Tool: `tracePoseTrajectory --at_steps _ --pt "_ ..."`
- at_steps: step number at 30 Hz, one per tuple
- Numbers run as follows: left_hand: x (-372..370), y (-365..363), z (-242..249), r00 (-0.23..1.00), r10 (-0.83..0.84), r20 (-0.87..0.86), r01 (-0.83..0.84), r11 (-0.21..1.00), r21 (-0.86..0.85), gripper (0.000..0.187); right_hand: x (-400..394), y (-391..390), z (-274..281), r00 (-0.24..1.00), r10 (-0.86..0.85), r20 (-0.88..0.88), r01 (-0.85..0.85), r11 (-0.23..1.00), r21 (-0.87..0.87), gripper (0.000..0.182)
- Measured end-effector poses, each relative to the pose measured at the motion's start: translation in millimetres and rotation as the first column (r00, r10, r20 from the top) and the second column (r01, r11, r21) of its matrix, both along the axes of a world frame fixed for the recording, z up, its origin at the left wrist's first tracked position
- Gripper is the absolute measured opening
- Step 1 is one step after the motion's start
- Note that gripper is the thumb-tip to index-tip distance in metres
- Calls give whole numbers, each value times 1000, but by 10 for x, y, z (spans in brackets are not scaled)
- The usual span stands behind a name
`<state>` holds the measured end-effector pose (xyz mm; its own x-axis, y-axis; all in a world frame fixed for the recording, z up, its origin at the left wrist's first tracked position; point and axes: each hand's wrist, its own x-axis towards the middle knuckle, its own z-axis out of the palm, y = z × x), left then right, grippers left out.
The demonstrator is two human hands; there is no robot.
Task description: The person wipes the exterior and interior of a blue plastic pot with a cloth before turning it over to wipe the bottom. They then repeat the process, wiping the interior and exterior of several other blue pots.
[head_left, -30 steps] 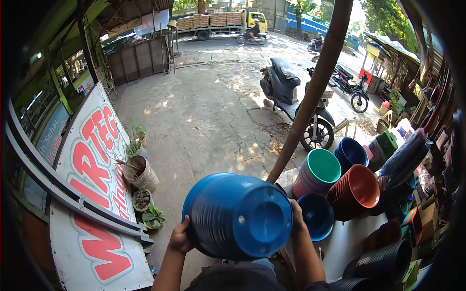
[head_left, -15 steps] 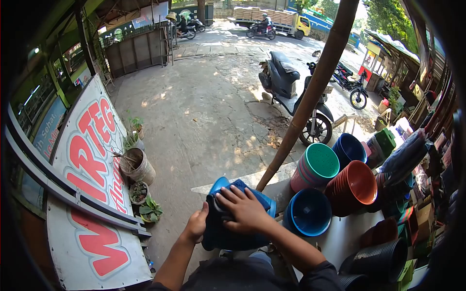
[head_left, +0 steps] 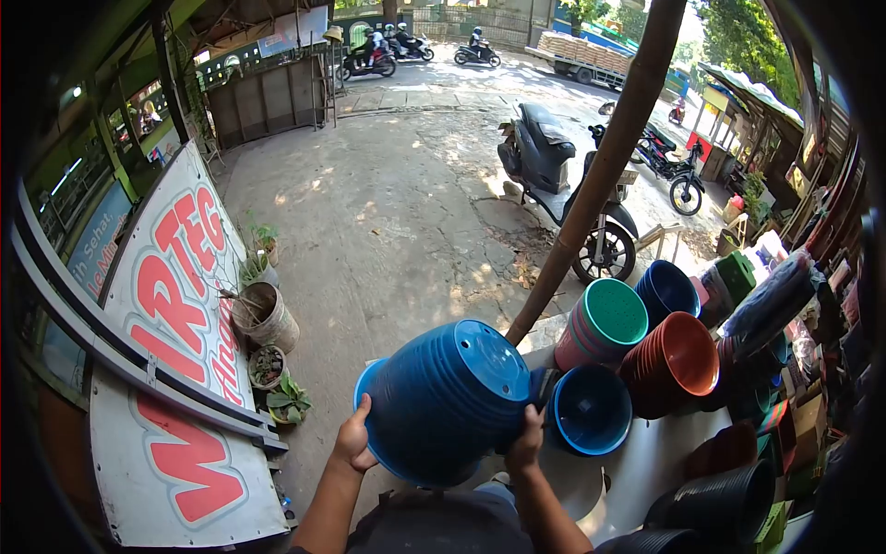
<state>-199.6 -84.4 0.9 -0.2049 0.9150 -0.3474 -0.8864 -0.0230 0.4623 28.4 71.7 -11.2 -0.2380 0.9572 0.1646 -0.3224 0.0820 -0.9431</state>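
A stack of blue plastic pots point(head_left: 434, 397) is tilted on its side in front of me, its base with small holes facing up and right. My left hand point(head_left: 353, 436) grips the rim at the lower left, thumb on the outer wall. My right hand point(head_left: 526, 439) is closed against the side near the base. Dark cloth point(head_left: 546, 380) shows beside that hand, between the stack and a blue pot point(head_left: 591, 406) standing to the right. Some fingers of both hands are hidden behind the stack.
Green-topped pots point(head_left: 614, 314), dark blue pots point(head_left: 668, 291) and red-brown pots point(head_left: 681, 360) stand at right. A bamboo pole point(head_left: 600, 175) slants close ahead. A large sign point(head_left: 175, 342) and potted plants point(head_left: 263, 314) line the left. A parked scooter point(head_left: 544, 157) stands beyond.
The blue stack has been raised and turned so its side and base show. My right hand has moved from the cloth on top to the stack's right side. Road traffic has shifted.
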Motion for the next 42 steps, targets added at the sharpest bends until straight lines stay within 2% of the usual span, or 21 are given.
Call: tracePoseTrajectory --at_steps 1,4,7,8,10,11,13,14,15,16,20,24,26,28,30,32,36,37,38,40,42 --pt "-12 -23 -7 1000 -21 12 21 1000 2 63 129 162 -10 905 162 -394 -335 841 -424 61" --pt "-13 -78 -65 999 -32 38 31 999 19 58 397 620 199 852 327 -408 -511 685 -518 52" --pt "142 -110 141 991 -5 -135 -2 999 -50 54 485 942 462 866 494 -74 -438 679 -589 48" --pt "173 -121 178 992 -8 -128 0 998 -62 54 477 1163 273 810 573 -124 -518 602 -608 49" --pt "210 -104 237 969 -41 -243 28 998 -59 52 403 1282 551 673 716 187 -463 605 -647 50" --pt "242 -94 257 970 -49 -237 33 997 -70 52 308 1277 643 621 758 198 -505 580 -639 47" --pt "315 -83 266 862 -143 -486 44 977 -209 52 9 1087 1018 446 859 250 -575 489 -656 52" --pt "328 -77 229 866 -150 -478 48 975 -219 52 -117 1109 829 226 912 343 -736 391 -553 59" --pt "328 -51 165 894 -132 -427 33 973 -230 50 -246 1028 681 178 677 714 -946 319 -67 63" --pt "326 -31 118 919 -111 -378 19 971 -238 48 -293 768 820 128 327 936 -943 331 13 66" --pt "269 -73 25 980 7 -198 -38 987 -154 45 -288 -73 917 219 -146 965 -897 359 258 85" --pt "82 -193 -173 993 97 -71 -104 989 -108 48 -42 -435 547 359 -162 919 -843 367 394 85" --pt "-7 -256 -240 991 82 108 -76 995 -59 50 119 -442 297 488 -172 856 -682 538 496 75" --pt "-60 -298 -236 992 80 93 -73 994 -76 52 231 -375 134 554 -284 783 -550 581 600 63" --pt "-79 -315 -194 995 59 82 -53 996 -74 51 355 -225 -262 913 168 372 -218 971 98 58" --pt "-61 -310 -228 997 44 65 -38 996 -85 51 327 -56 77 974 211 86 -177 937 -301 54" --pt "67 -203 -223 1000 -2 -5 2 994 -110 48 311 256 72 887 432 163 -352 861 -367 58" --pt "122 -173 -222 1000 -25 -8 24 994 -110 48 290 319 101 767 384 514 -428 903 -35 59" --pt "178 -144 -227 999 -33 -31 29 993 -113 47 277 306 138 711 379 593 -465 885 -8 59" --pt "240 -123 -296 997 -58 -59 52 992 -111 46 191 245 241 746 460 481 -546 836 46 59" --pt "277 -138 -442 993 -21 -119 5 991 -136 51 173 100 495 675 466 573 -600 798 58 58"
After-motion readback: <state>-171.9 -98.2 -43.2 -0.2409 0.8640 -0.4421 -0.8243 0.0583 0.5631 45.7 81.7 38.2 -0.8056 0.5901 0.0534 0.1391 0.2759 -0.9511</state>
